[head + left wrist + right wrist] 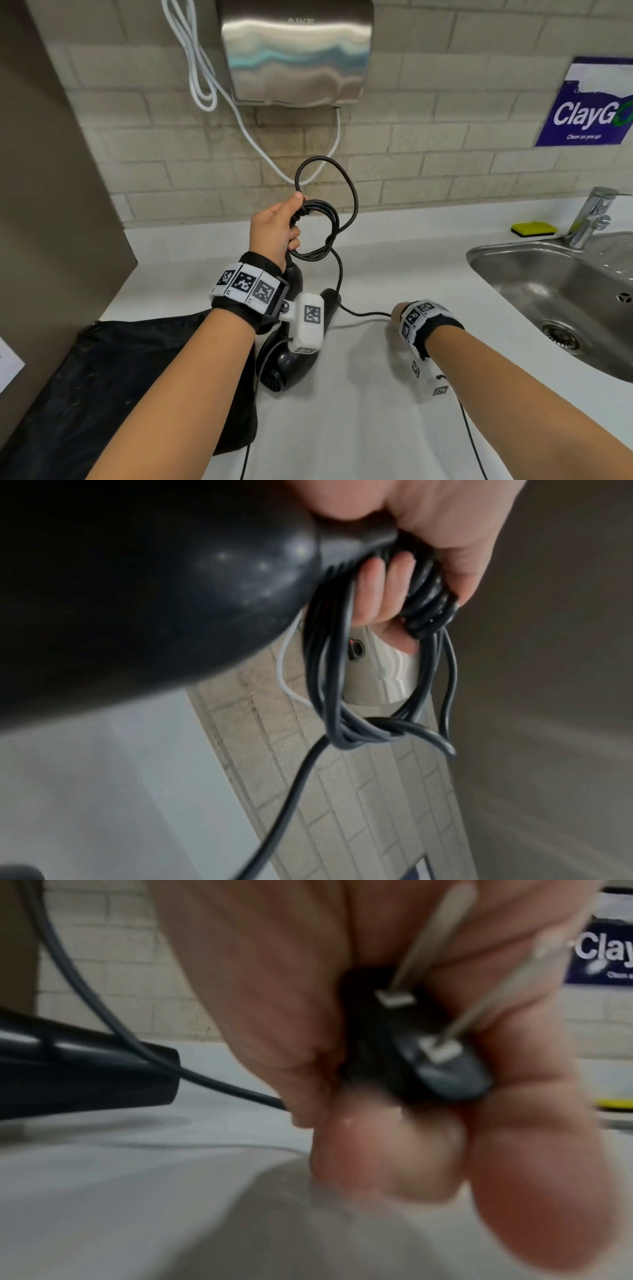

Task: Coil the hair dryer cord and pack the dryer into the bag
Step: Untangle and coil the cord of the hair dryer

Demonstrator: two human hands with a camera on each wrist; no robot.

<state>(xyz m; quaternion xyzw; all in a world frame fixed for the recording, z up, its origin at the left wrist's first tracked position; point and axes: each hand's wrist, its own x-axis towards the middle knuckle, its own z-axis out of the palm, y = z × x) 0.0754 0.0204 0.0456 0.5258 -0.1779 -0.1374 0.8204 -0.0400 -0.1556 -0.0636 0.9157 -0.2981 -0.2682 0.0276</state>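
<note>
1. The wall sign (589, 102) right of the hand dryer (296, 51) reads "ClayGo", "Clean as you go".
2. Below the hand dryer, the left hand (275, 228) grips the coiled cord (325, 212).
3. The right hand (394, 1042) is closed on the plug (441, 1066).
4. The dryer (291, 363) rests on the counter (376, 411), beside the bag (120, 383).
5. Sponge (534, 229), tap (591, 216) and sink (561, 294) lie right.

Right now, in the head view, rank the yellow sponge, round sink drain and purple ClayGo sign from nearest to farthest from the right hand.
1. Round sink drain, to the right hand's right.
2. Yellow sponge, behind the sink.
3. Purple ClayGo sign, high on the wall.
</note>
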